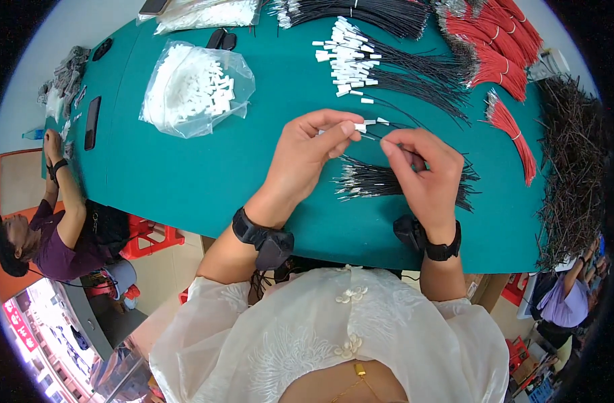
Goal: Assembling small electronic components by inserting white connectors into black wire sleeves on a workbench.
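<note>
Above the green tabletop [186, 174], my left hand [303, 151] pinches a white connector [361, 127] at its fingertips; my right hand [428, 168], just beside, pinches a thin wire [372, 137]. Tabletop stretches left toward the plastic bag [236, 70]; its near edge [360, 258] curves below both hands.

Left of my left hand [303, 154], the green table [206, 174] lies open, leaving me a path toward the phone [92, 123]. Farther up that side, the plastic bag [166, 101] blocks me. White-tipped black wires [407, 79] bar the way ahead; loose black wires [371, 180] lie below my right hand [431, 174], with clearance I can't quite judge. Rightward, a bare strip reaches the red bundle [512, 131].
</note>
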